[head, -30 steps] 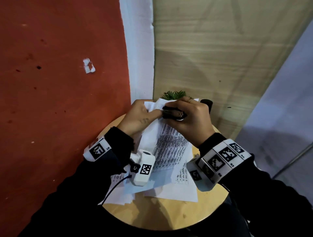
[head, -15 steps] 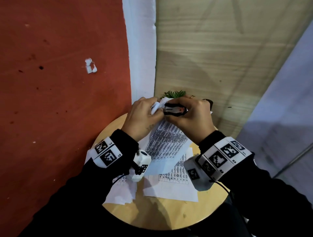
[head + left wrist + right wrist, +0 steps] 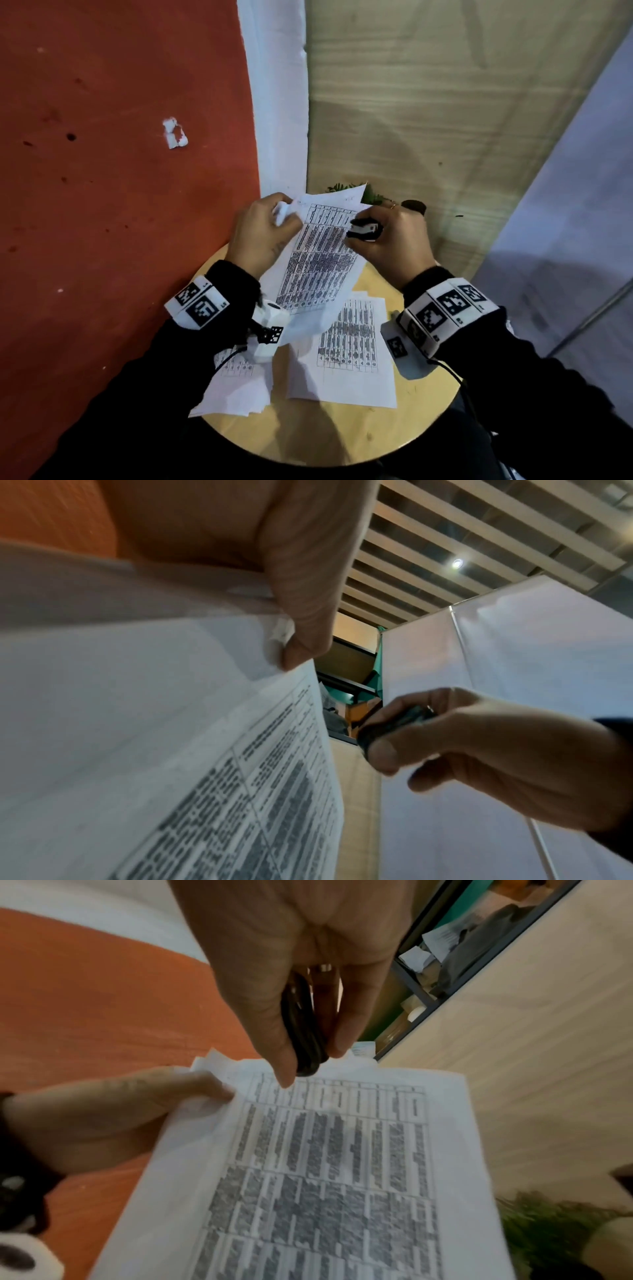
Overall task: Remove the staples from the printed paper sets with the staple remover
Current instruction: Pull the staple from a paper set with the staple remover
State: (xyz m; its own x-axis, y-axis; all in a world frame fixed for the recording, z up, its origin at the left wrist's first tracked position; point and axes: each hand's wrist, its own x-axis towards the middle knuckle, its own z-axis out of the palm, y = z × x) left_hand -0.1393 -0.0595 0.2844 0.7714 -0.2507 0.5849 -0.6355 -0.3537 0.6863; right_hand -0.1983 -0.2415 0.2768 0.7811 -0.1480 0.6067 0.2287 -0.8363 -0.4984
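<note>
A printed paper set (image 3: 318, 263) with dense tables is held up above the round wooden table (image 3: 342, 435). My left hand (image 3: 263, 233) pinches its folded top left corner (image 3: 281, 639) between thumb and fingers. My right hand (image 3: 390, 240) grips the black staple remover (image 3: 364, 231), squeezed between thumb and fingers, just right of the sheet's top edge and apart from the corner. In the right wrist view the staple remover (image 3: 304, 1031) hangs over the paper's top margin (image 3: 342, 1077). I cannot make out any staple.
More printed sheets (image 3: 346, 356) lie flat on the table, with a crumpled stack (image 3: 236, 390) at its left edge. A small green plant (image 3: 370, 195) and a dark pot (image 3: 414, 206) stand at the back. A red wall (image 3: 102, 205) is close on the left, a wood panel (image 3: 445, 120) behind.
My right hand with the staple remover has pulled away to the right from the corner. The top sheet has opened out, and the left hand keeps the corner pinched.
</note>
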